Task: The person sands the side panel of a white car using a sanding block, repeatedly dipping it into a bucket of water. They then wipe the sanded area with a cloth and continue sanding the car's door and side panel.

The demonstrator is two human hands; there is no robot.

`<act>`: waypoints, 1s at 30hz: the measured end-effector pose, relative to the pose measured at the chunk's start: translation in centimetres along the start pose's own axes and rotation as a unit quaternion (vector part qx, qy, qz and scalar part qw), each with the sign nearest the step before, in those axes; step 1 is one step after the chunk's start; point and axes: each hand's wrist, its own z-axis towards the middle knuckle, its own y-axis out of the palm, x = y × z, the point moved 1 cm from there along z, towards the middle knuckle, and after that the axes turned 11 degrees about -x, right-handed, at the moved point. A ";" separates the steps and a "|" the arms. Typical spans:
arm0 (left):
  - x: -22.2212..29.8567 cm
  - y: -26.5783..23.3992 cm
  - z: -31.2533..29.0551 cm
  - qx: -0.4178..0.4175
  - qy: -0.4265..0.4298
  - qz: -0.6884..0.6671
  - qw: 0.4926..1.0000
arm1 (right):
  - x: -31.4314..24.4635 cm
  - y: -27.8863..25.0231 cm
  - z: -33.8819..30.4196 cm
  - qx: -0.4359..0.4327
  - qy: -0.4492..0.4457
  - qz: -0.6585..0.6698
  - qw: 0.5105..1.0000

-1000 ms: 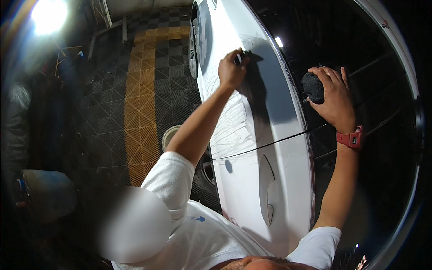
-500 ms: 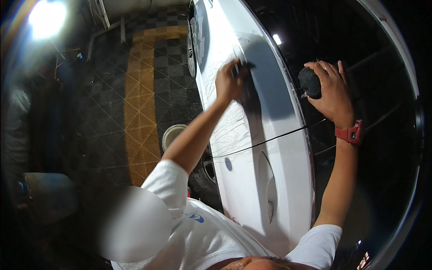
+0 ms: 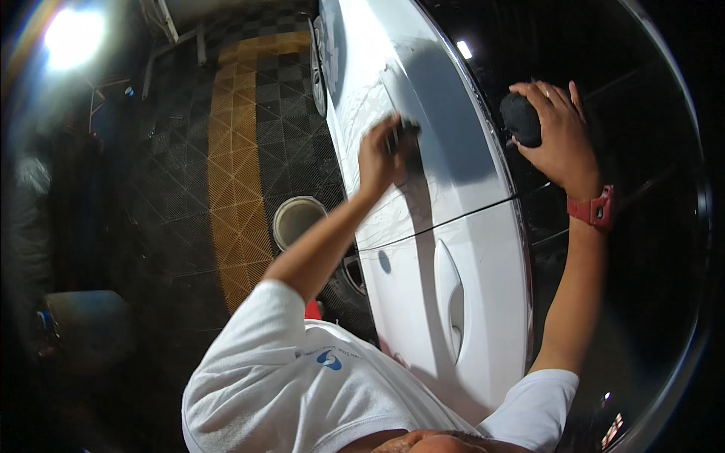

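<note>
My left hand [image 3: 380, 160] is closed round a small dark block-like pad [image 3: 406, 131], pressed against the wet white side panel of a car [image 3: 408, 208]. Its exact kind is hard to make out in the shadow. Water streaks run over the panel beside that hand. Farther right, my right hand [image 3: 560, 140], with a red watch on the wrist, grips a round black sponge-like pad [image 3: 521, 119]. It rests over the dark glossy upper part of the car [image 3: 634, 174], by the edge of the white bodywork.
A door handle [image 3: 450, 302] sticks out nearer to me. Left of the car stand a round pale bucket [image 3: 281, 223] and a tyre [image 3: 346, 291] low down. The dark tiled floor has a yellow strip [image 3: 232, 166]. A bluish container [image 3: 87, 321] sits at far left, under a bright lamp [image 3: 74, 38].
My left hand has slid with the dark pad a little toward me along the panel. The right hand stays almost in place on its black pad. My body has shifted slightly.
</note>
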 end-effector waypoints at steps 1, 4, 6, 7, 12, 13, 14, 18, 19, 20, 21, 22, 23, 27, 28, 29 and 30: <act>0.6 0.6 -4.8 -0.005 0.036 0.024 0.999 | 0.0 0.3 0.1 0.002 0.002 0.001 1.000; 2.9 0.2 -10.5 -0.061 -0.009 -0.001 0.998 | 0.4 1.0 0.3 0.001 -0.002 -0.004 1.000; 1.0 0.0 -4.8 -0.017 0.076 0.057 0.995 | 0.6 1.2 0.2 0.005 -0.004 -0.010 1.000; -1.2 -0.3 -1.2 -0.002 0.030 -0.017 0.999 | 0.4 0.9 0.5 0.016 -0.013 -0.014 1.000; -0.5 -1.3 2.8 0.012 -0.081 -0.045 0.996 | 0.0 0.5 0.6 0.003 -0.012 -0.019 1.000; 0.2 -0.5 -0.5 -0.010 -0.053 -0.072 0.996 | 0.1 0.3 0.4 0.000 -0.012 -0.017 1.000; 1.3 0.3 -4.9 -0.029 -0.012 -0.021 0.999 | 0.4 0.5 0.2 -0.004 -0.010 -0.014 1.000; 4.6 -0.1 -13.4 -0.093 -0.011 -0.005 0.996 | 0.6 1.5 0.4 0.003 -0.006 -0.013 1.000; 3.5 0.2 -11.4 -0.055 -0.030 -0.038 0.997 | 0.6 1.4 0.4 0.007 -0.010 -0.015 1.000; 3.1 0.3 -8.2 -0.038 -0.051 -0.044 0.997 | 0.6 1.1 0.2 0.011 -0.009 -0.018 1.000; 2.6 -0.4 -5.3 -0.012 -0.073 -0.040 0.996 | 0.2 0.9 0.6 0.011 -0.015 -0.015 1.000; 2.2 -0.8 -3.7 -0.006 -0.079 -0.061 0.995 | -0.1 0.4 0.6 0.008 -0.017 -0.016 1.000; 1.9 -1.0 -2.9 0.001 -0.085 -0.080 0.993 | -0.3 0.1 0.8 0.006 -0.020 -0.017 1.000; 3.9 0.2 -11.5 -0.049 -0.015 0.005 0.999 | 0.1 0.8 0.2 -0.003 -0.003 -0.024 1.000; 4.2 0.3 -13.2 -0.064 -0.031 -0.019 0.997 | 0.0 0.8 0.1 -0.006 -0.005 -0.017 1.000; 4.4 0.3 -13.7 -0.080 -0.044 -0.045 0.995 | 0.1 0.6 0.0 -0.008 -0.004 -0.012 1.000; 3.5 0.0 -12.2 -0.089 -0.017 0.013 0.996 | 0.2 0.7 -0.2 -0.010 -0.001 -0.012 1.000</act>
